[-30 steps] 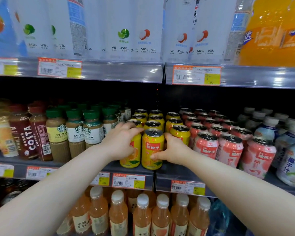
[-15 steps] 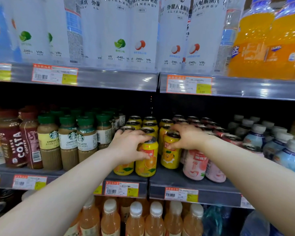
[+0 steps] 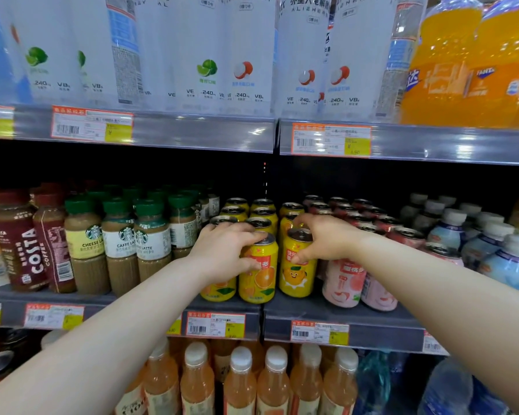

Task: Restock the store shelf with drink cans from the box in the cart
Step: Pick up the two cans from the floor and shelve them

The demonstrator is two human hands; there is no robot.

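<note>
Two bare forearms reach forward and upward from the lower corners, converging toward the front orange can [image 3: 259, 271]. The left hand [image 3: 225, 253] curls over that can from its left side, fingers bent across the rim and thumb pressed on its face. The right hand [image 3: 324, 239], just right of that can, arches palm down, fingers [image 3: 304, 218] hooked behind the neighbouring can and thumb on its front.

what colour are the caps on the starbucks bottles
Green: the caps on the Starbucks bottles are dark green, seen best in the head view.
</note>
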